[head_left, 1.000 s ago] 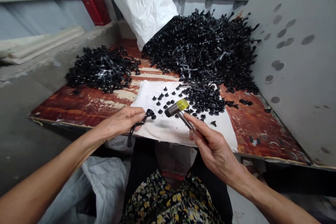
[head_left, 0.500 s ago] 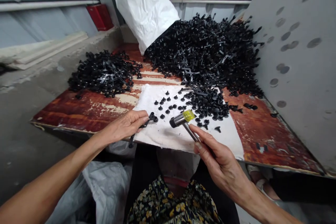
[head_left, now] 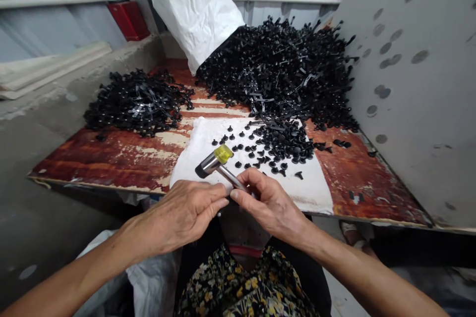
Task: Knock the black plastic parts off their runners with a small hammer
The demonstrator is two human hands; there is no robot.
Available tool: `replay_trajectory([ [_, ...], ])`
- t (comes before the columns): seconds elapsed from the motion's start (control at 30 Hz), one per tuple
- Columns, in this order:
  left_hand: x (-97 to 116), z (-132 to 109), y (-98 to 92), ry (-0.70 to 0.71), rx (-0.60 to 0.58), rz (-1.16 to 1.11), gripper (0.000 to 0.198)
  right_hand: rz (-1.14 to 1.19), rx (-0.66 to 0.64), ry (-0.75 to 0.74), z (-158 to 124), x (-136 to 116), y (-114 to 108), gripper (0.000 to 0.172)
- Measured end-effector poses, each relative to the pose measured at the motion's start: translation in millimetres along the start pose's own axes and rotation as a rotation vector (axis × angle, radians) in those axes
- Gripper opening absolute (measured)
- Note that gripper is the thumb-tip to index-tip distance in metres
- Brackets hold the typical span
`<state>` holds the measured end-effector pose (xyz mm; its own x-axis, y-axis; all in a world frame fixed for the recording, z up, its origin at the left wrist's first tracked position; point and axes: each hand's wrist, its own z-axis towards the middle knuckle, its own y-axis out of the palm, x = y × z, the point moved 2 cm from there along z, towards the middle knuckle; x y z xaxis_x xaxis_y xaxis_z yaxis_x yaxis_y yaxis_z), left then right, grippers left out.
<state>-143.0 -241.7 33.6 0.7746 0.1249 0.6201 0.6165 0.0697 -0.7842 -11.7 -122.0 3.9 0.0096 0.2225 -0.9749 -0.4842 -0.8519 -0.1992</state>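
My right hand grips the metal handle of a small mallet, whose head has a yellow face and a black face. The head hovers over the near left part of a white cloth. Close against it, at the cloth's front edge, my left hand pinches a black plastic strip, now almost wholly hidden by the fingers. Thumb and fingertips of both hands meet there. Beyond them, small black round-headed studs lie scattered on the cloth, with a denser heap of studs behind.
A big pile of black strips spills from a white sack at the back. Another pile of strips sits on the left of the worn red tabletop. A grey board stands along the right side.
Both hands have come together at the cloth's front edge. The mallet has moved left with my right hand. The black strip, visible before in my left hand, is now mostly covered.
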Motion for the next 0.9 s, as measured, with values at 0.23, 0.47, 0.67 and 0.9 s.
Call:
replay_trajectory([
  [0.23,-25.7,-19.6,4.2,-0.510,0.428,-0.663,0.058,0.232,0.163,0.129,0.2,-2.0,10.3,0.014],
  [0.47,-17.6,-13.1,17.2,-0.559,0.105,-1.222,0.048,0.218,0.110,0.040,9.6,1.9,29.2,0.018],
  [0.67,-39.4,2.9,-6.2,-0.618,0.290,-1.189,0.030,0.144,0.160,0.077,3.8,7.3,20.2,0.016],
  [0.9,-60.4,26.0,-18.9,-0.737,0.271,-1.153,0.022,0.192,0.187,0.130,-25.7,14.4,8.3,0.016],
])
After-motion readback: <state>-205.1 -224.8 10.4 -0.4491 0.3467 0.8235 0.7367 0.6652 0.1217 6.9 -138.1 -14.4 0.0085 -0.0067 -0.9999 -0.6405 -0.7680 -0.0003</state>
